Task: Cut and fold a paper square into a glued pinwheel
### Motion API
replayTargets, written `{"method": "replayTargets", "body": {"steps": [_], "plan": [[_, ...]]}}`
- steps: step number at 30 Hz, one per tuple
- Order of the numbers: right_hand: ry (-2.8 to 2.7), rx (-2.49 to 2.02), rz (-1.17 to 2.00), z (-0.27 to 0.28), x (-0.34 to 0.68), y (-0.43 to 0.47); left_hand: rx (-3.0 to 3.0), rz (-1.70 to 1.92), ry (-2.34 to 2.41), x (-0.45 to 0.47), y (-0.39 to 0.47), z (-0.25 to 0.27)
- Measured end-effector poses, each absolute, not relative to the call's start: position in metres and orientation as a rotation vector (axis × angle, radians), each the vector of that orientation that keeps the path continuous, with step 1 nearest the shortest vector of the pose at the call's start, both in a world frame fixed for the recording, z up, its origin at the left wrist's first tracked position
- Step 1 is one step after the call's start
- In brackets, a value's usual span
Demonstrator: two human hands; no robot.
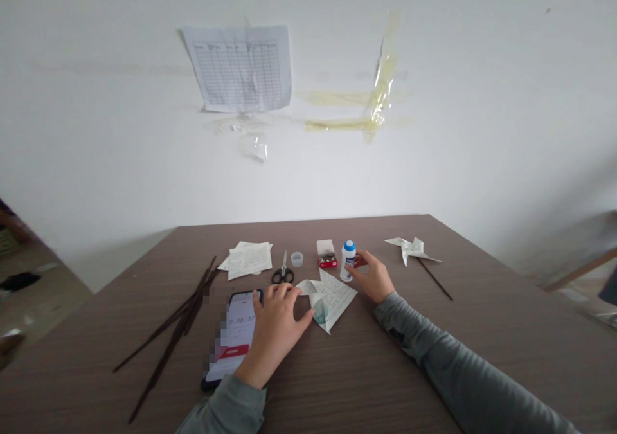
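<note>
Sticks (180, 318), dark and thin, lie in a crossed bundle at the left of the bench (347, 382); judged unused. A phone (236, 331) with a timer display lies to their right. Beyond it, a stack of printed sheets (250, 260) lies flat and appears unfolded: stock remaining. Scissors (283, 274) lie beside the stack, blades pointing away. Left hand (279, 325): fingers loosely spread, nothing enclosed; contact with the worked sheet cannot be confirmed. A small clear cup (297, 260) stands beyond. The worked sheet (339, 294) lies between the hands; its left corner is curled and no stick is attached. Status: judged partly formed. An open red box (327, 258) of small metallic pieces sits behind it. A white bottle (348, 263) stands upright, blue cap fitted. Right hand (373, 278): thumb and fingers grasping the bottle's right side. At far right, a pinwheel (412, 249) has shaped blades and a dark stem (436, 281): judged one unit complete.
</note>
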State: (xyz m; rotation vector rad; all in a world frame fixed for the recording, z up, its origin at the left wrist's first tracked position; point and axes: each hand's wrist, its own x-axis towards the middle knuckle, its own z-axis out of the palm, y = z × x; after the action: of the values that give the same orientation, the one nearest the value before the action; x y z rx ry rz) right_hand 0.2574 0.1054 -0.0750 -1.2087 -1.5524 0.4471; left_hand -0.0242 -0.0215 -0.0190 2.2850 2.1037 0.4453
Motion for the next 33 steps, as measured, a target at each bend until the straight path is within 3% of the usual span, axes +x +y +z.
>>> {"method": "replayTargets", "body": {"steps": [19,33], "plan": [[-1.651,-1.105,0.459,-0.029,0.239,0.131,2.242,0.412,2.118,-0.025,-0.020,-0.013],[-1.883,-1.326,0.426,-0.007,0.179,0.160,2.222,0.371,2.153,-0.026,-0.020,-0.011]]}}
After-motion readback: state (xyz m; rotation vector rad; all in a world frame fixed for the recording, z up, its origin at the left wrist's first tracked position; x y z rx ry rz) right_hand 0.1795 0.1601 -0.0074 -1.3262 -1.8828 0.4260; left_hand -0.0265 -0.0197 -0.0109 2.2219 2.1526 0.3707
